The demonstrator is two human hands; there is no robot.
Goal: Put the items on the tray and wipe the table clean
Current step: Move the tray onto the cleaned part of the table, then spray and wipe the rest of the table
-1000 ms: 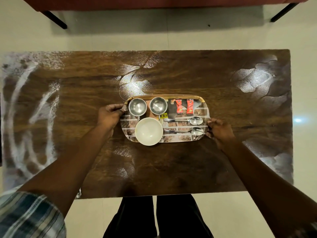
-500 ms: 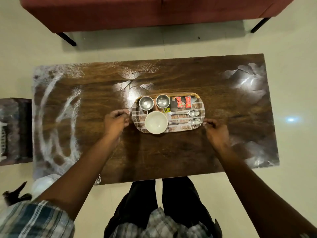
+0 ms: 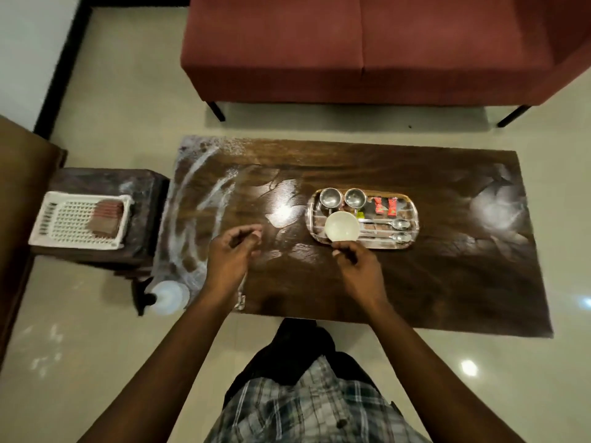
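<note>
Both hands hung over the dark wooden coffee table (image 3: 431, 282), neither one holding anything. The left hand (image 3: 235, 252) hovered above the table's left-middle, fingers loosely curled, thumb close to the fingertips. The right hand (image 3: 359, 266) was also slack and loosely curled. Its fingertips (image 3: 339, 251) sat just beside the near left edge of the oval brick-patterned tray (image 3: 415, 215), though whether they touched it I couldn't tell.

The tray lay right of centre on the table, fully loaded. Two small steel cups (image 3: 329, 197) stood side by side at its far left, with a round white bowl (image 3: 341, 230) just near of them. Two red sachets (image 3: 379, 206) lay at the far right. Two steel spoons (image 3: 385, 223) lay parallel along the near right, bowls pointing right.

White smeared streaks (image 3: 200, 209) covered the table's left end. Left of the table, a white perforated plastic basket (image 3: 73, 223) rested on a dark side stool (image 3: 105, 182). A white spray bottle (image 3: 168, 297) stood on the floor by the table's near left corner, and a red sofa (image 3: 319, 43) was beyond the far side.
</note>
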